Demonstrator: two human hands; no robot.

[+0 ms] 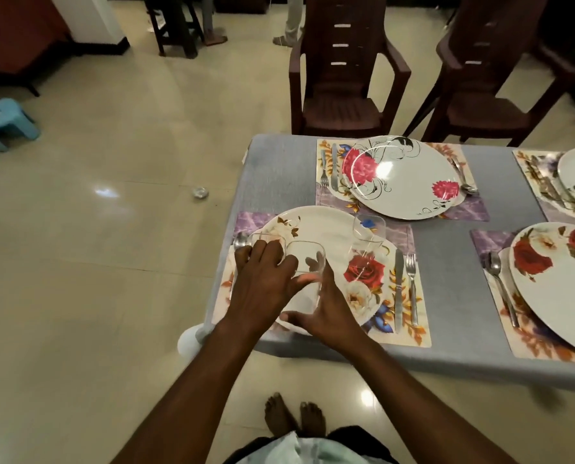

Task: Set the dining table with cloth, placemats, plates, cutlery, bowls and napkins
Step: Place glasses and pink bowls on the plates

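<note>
A grey cloth [446, 283] covers the table, with floral placemats [418, 316] on it. On the near-left floral plate [329, 226] stand three clear glass bowls. My left hand [262, 283] reaches over the left bowl [257, 236], its fingers curled on the rim. My right hand [329, 306] holds the middle bowl [309, 259] between thumb and fingers. The third bowl [369, 234] stands free on the plate's far right side. A knife [399, 286] and a fork [412, 286] lie right of the plate, and a spoon [240, 242] lies left, partly hidden by my hand.
A second set place with a flowered plate [410, 185] lies beyond, and two more plates [564, 296] are at the right. Two brown plastic chairs [339, 92] stand at the far side. A blue stool [4, 122] and a small shiny object [200, 192] are on the floor.
</note>
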